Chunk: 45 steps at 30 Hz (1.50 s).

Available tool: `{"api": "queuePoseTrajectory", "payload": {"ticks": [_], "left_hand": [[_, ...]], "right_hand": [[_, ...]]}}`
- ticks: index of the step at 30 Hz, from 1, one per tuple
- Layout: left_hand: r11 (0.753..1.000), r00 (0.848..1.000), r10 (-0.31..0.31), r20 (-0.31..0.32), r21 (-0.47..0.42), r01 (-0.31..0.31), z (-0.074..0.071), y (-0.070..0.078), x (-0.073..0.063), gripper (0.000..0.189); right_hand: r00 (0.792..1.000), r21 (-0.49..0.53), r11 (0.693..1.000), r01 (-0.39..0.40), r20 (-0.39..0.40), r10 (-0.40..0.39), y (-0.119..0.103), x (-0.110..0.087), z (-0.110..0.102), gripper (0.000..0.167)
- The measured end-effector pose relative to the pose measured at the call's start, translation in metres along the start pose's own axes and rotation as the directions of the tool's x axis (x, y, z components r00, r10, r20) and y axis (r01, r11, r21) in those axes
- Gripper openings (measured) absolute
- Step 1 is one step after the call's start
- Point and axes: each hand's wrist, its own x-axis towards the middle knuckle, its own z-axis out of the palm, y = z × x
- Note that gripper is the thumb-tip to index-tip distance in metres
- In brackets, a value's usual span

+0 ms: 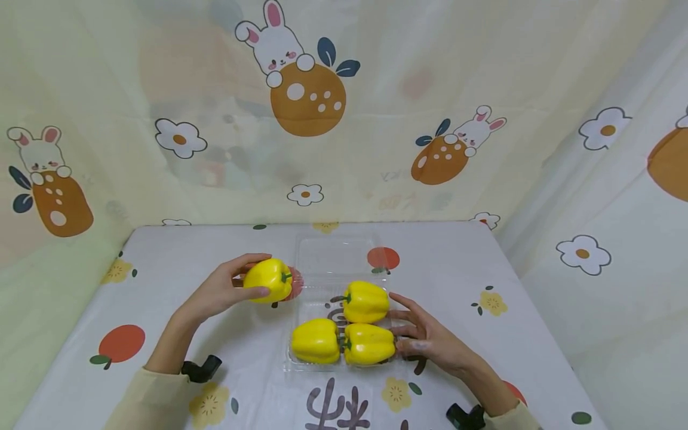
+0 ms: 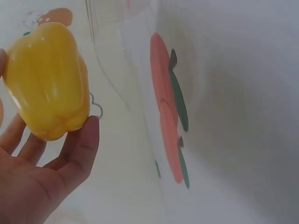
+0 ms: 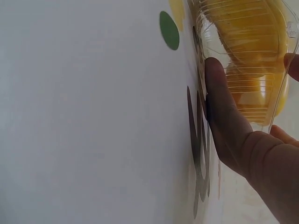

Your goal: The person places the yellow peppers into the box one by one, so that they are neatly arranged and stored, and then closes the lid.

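My left hand (image 1: pixel 220 289) holds a yellow bell pepper (image 1: pixel 267 279) above the table, left of a clear plastic box. Its green stem points right in the head view. The left wrist view shows fingers curled around the lower part of this bell pepper (image 2: pixel 49 79). Three other yellow bell peppers lie in the box (image 1: pixel 287 365): one at the back right (image 1: pixel 366 302), one at the front right (image 1: pixel 371 344) and one at the front left (image 1: pixel 315 341). Along the box's right side, my right hand (image 1: pixel 432 343) rests with extended, slightly bent fingers. Its thumb touches the ribbed wall (image 3: pixel 252 84).
The box's clear lid (image 1: pixel 335 254) lies folded back behind it. A white printed cloth (image 1: pixel 451 263) covers the table. Printed curtains (image 1: pixel 376 167) stand close at the back and on both sides. Black wrist mounts (image 1: pixel 201 369) sit by both sleeves.
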Motion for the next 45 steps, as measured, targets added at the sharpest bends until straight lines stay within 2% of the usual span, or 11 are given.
{"api": "queuePoseTrajectory", "payload": {"ticks": [16,26,38,45], "left_hand": [[0.995,0.995,0.101,0.018,0.022,-0.101,0.028,0.020,-0.004,0.063],[0.993,0.993,0.117,0.029,0.029,-0.118,0.044,0.030,-0.003,0.066],[0.987,0.987,0.147,0.064,0.062,-0.151,0.059,0.032,0.012,0.071],[0.987,0.989,0.132,0.060,0.087,-0.137,0.064,0.034,0.014,0.070]], "right_hand": [[1.000,-0.009,1.000,0.022,0.008,-0.022,0.002,0.000,-0.001,0.094],[1.000,-0.015,1.000,0.019,0.006,-0.019,0.002,0.000,0.000,0.095],[1.000,-0.004,1.000,0.011,0.005,-0.011,0.000,-0.001,-0.001,0.094],[1.000,0.005,1.000,0.013,0.015,-0.014,0.001,0.001,-0.001,0.094]]}}
